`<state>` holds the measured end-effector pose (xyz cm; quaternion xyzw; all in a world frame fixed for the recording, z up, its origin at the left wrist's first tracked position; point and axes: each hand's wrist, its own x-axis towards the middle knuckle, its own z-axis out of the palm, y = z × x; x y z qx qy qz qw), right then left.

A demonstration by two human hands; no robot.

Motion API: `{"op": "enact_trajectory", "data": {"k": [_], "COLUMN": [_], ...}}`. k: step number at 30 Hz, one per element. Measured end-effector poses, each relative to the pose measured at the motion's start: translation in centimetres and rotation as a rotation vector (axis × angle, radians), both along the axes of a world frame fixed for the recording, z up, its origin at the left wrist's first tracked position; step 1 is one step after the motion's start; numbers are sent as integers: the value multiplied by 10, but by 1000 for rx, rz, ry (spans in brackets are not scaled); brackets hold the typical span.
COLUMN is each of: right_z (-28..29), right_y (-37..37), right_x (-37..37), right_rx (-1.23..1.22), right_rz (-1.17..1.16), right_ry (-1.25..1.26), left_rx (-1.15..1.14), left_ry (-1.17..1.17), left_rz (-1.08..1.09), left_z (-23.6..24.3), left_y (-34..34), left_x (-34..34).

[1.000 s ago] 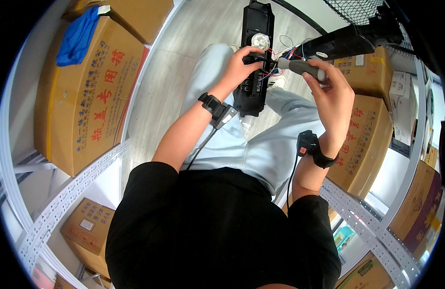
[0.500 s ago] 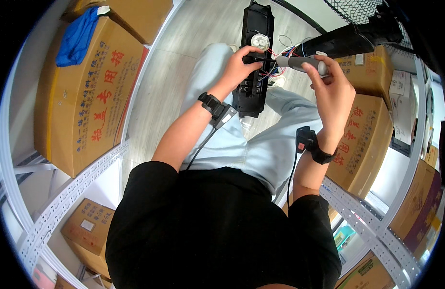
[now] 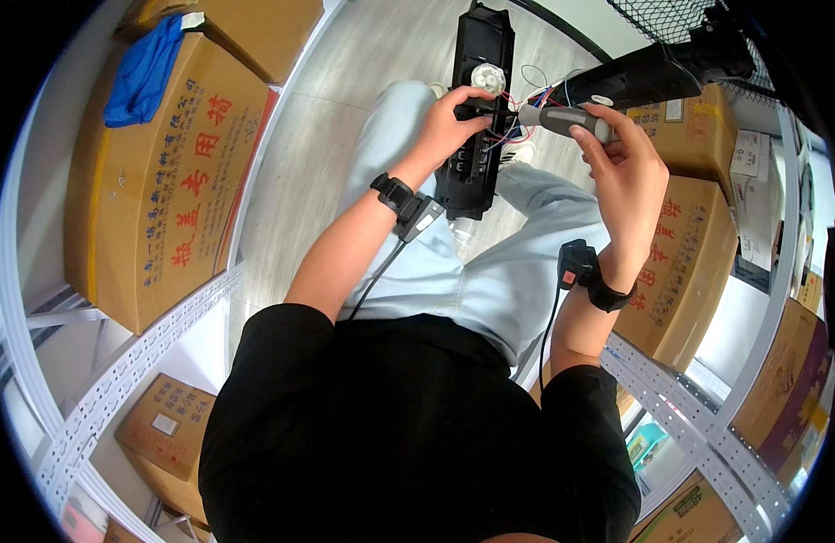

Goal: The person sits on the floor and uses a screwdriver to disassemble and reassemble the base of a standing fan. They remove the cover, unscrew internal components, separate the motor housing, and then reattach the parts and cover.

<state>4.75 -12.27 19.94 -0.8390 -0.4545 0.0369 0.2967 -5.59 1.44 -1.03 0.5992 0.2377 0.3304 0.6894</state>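
Note:
A long black device (image 3: 476,109) with a round white part near its far end lies across my lap. Red, blue and white wires (image 3: 526,100) spill from its right side. My left hand (image 3: 451,127) grips the device at its middle, fingers curled over its edge. My right hand (image 3: 626,167) holds a grey electric screwdriver (image 3: 562,120), its tip pointing left at the device's side near the wires. Both wrists wear black bands with cables attached.
A large cardboard box (image 3: 169,181) with a blue cloth (image 3: 144,77) on top stands at my left. More boxes (image 3: 684,244) sit at my right, on white slotted shelf rails (image 3: 680,407). A second black housing (image 3: 644,77) lies at the upper right.
My right hand has shifted the screwdriver slightly up and closer to the device's side. My left hand has stayed on the device.

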Motion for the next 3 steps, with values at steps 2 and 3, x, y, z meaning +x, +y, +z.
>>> {"op": "enact_trajectory", "data": {"k": [2, 3], "right_z": [0, -2], "right_y": [4, 6], "right_x": [-1, -1], "right_rx": [-56, -67], "right_rz": [-83, -94], "right_ry": [-123, -132], "left_rx": [8, 11], "left_ry": [-15, -22], "left_rz": [-13, -20], "left_z": [-3, -4], "left_y": [0, 0], "left_x": [1, 1]}}
